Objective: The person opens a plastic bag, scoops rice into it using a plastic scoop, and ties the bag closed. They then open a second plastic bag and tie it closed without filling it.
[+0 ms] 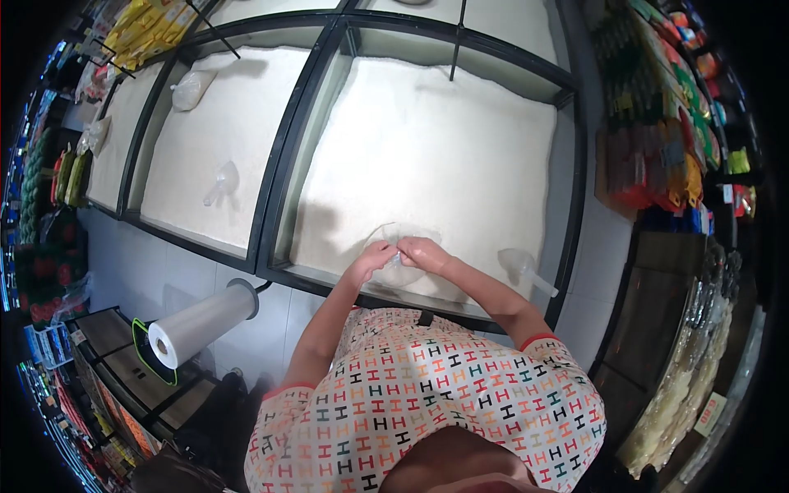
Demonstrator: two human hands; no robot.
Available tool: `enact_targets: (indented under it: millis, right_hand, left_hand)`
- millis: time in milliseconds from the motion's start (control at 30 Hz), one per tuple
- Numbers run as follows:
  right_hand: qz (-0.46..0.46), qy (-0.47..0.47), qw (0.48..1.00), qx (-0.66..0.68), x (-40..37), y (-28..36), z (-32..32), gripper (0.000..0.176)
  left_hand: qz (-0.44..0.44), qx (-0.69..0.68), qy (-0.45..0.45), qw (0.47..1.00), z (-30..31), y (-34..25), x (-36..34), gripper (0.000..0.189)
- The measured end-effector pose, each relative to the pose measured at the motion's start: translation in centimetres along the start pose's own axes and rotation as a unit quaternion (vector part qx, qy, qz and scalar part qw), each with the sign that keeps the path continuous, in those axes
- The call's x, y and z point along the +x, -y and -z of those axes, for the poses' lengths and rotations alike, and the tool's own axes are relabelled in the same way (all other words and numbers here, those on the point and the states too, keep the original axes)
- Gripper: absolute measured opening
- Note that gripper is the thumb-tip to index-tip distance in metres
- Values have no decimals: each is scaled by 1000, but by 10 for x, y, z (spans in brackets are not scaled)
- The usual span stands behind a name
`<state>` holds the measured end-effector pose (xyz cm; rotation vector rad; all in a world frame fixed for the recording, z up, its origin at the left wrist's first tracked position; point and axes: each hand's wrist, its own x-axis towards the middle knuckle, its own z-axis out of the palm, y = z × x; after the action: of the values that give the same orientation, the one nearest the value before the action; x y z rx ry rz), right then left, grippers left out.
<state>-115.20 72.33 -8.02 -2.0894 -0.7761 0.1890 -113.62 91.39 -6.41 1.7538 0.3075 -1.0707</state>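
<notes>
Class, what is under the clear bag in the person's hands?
White grain in the bin lies under the bag, showing through it. The left hand and right hand cover the bag's mouth, so whether anything is inside cannot be told.

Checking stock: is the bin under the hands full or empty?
Full: white grain fills the bin almost to its rim, with a scoop on top. The left hand and right hand hold a bag.

You pinch a thin clear plastic bag (400,273), glossy and crinkled, between your left hand (370,260) and right hand (424,252). The fine white grains (427,148) beneath look matt and powdery; the black bin frame (283,164) seems smooth painted metal. The translucent plastic scoop (520,264) shines faintly.
</notes>
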Motion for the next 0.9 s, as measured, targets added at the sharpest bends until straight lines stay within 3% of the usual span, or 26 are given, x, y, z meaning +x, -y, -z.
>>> enact_targets:
  millis: [100, 367, 467, 500, 600, 733, 833, 900]
  right_hand:
    - [-15, -61, 998, 9, -2, 1, -10, 14]
    - [-85, -91, 992, 7, -13, -3, -17, 19]
    - [-165, -131, 975, 69, -16, 9, -15, 19]
    - [-188, -148, 966, 95, -18, 15, -13, 19]
    - [-197, -168, 961, 100, -21, 13, -19, 18]
    - [-232, -181, 947, 132, -19, 15, -23, 19]
    - [-223, -180, 953, 102, -20, 8, -28, 21]
    - [-212, -169, 958, 92, -24, 8, -32, 22]
  left_hand:
    - [-95, 28, -89, 991, -9, 23, 19, 23]
    - [-162, 257, -177, 936, -20, 5, 3, 20]
    - [-232, 406, -247, 849, -20, 34, 20, 18]
    - [-263, 322, -219, 883, -15, 50, 25, 15]
    - [-214, 182, -221, 934, -19, 33, 5, 14]
    - [-301, 47, -364, 880, -49, 18, 7, 18]
    - [-289, 131, -328, 890, -51, 23, 4, 18]
    - [-285, 105, -273, 913, -46, 29, 5, 20]
